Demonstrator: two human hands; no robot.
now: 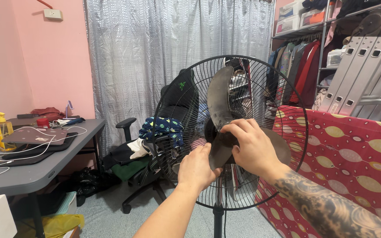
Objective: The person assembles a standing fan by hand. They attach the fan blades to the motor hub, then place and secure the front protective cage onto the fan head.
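Your right hand (pixel 252 147) pinches the fan (pixel 230 132) hub; your left hand (pixel 196 169) holds a blade (pixel 220 94) below it. Pulling the blades off needs a steady tug, I'd judge.

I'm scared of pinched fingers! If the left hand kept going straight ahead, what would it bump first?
Probably the dusty grey plastic fan blade the left hand already touches, then the black wire rear guard behind; depth is unclear.

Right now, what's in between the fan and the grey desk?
In the head view, a black office chair heaped with clothes sits between the fan and the grey desk. Both hands, left and right, are on the fan's blades.
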